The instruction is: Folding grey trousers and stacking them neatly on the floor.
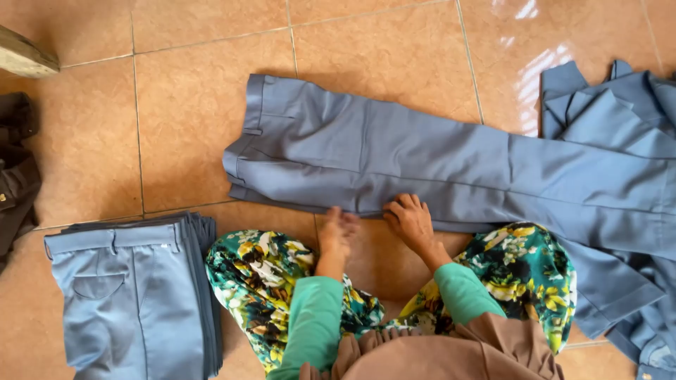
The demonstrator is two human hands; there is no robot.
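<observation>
A person sits on a tiled floor [190, 119]. Both hands rest at the near edge of blue trousers [394, 151] laid flat just beyond them: the left hand [339, 232] pinching the hem, the right hand [410, 220] pressing fingers spread. Folded blue trousers [134, 295] are stacked left of the left hand.

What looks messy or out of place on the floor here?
Mostly tidy. Both hands, left and right, rest on the near edge of the flat blue trousers, beside a neat folded stack. Only the heap of blue garments at right lies rumpled and unfolded.
</observation>
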